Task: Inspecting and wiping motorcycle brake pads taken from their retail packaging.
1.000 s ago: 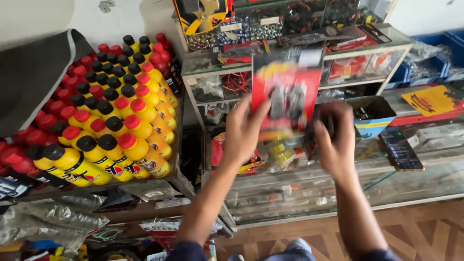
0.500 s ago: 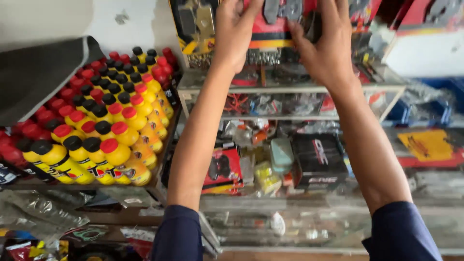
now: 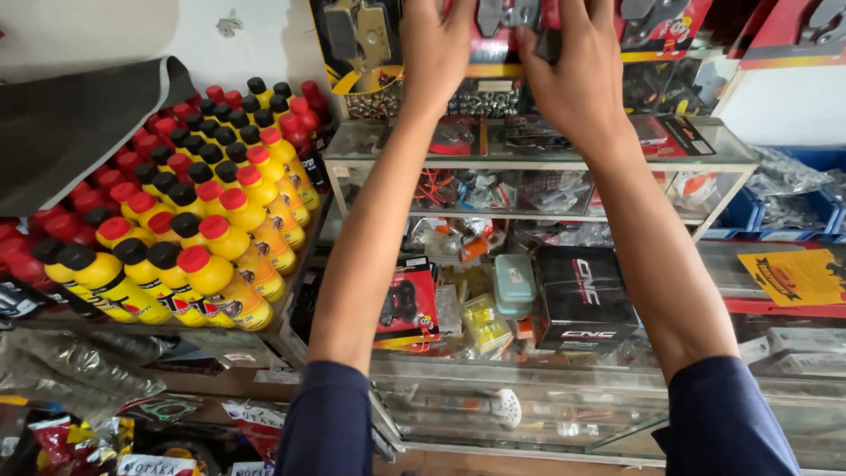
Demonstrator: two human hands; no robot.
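Head view: yellow bottles (image 3: 189,264), perhaps oil.

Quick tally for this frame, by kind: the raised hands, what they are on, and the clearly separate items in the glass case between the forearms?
Hands, left hand and right hand: 2
Red carded pack under the fingers: 1
Black box: 1
Pale green case: 1
Red and black blister pack: 1
Total: 6
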